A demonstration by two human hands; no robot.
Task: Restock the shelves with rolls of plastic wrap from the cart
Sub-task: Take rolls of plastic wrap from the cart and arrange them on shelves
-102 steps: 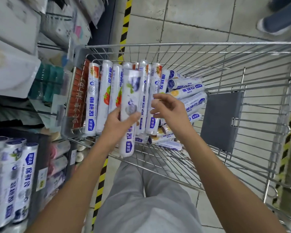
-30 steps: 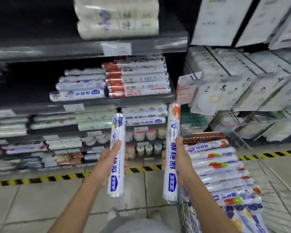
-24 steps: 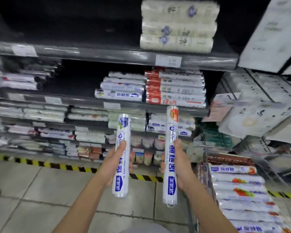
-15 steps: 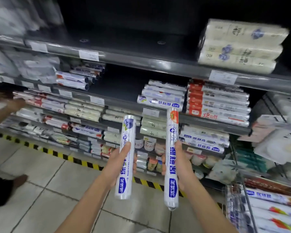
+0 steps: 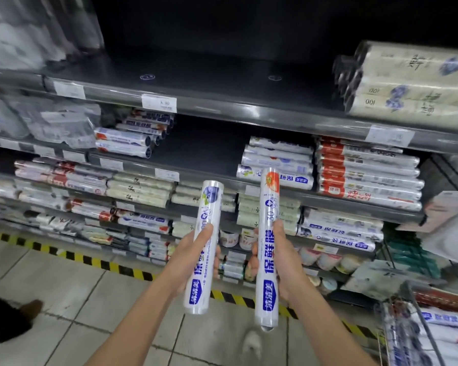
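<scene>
Head camera: we look forward and down at a shop shelving unit, with two bare forearms reaching out in front of us. The left hand (image 5: 193, 262) curls its fingers and thumb round the middle of a blueberry-print roll (image 5: 209, 204) of plastic wrap, held upright. The right hand (image 5: 283, 265) grips a fruit-print roll (image 5: 268, 196) the same way, also upright, just beside the first but not touching it. Both rolls are held in the air, well short of any shelf's front edge.

Behind them, the second shelf (image 5: 204, 151) has a bare dark stretch in its middle. To the right of that stretch, at the shelf's front edge, a stack of white rolls (image 5: 275, 165) lies sideways. A stack of red-labelled rolls (image 5: 367, 175) fills the shelf's right end. The top shelf (image 5: 222, 75) carries large wrapped packs (image 5: 412, 85) at its right end. The wire cart (image 5: 418, 310) shows at the lower right corner of the view, with spare rolls (image 5: 441, 319) lying in it.

We judge the step in hand to be carrying: two rolls are out of the cart and not yet shelved. The next move calls for turning each roll onto its side and sliding it into the bare stretch, lined up with the neighbouring stack. Which product belongs where we cannot tell, as the price tags are too blurred.
</scene>
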